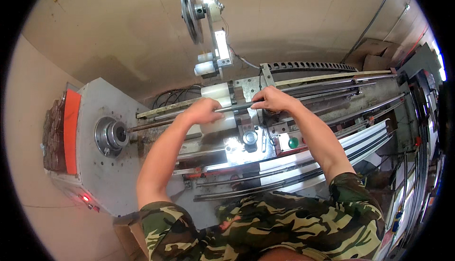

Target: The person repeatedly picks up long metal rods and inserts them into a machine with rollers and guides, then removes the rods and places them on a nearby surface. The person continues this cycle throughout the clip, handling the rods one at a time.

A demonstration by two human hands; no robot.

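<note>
Left hand [204,110] and right hand [271,99] each clenched around a long thin dark steel rod [237,107], which lies across the grey winding machine's bed [246,147]. White plastic guide block [217,91] sits just behind the rod, between the hands; round steel chuck [111,136] beyond its left end; green push-button [293,143] below it.

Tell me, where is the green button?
In the head view, the green button sits on a small metal panel on the machine, right of centre, just below the person's right hand and its forearm.

Grey machine bed [109,175], steel rods [246,185] atop
</note>
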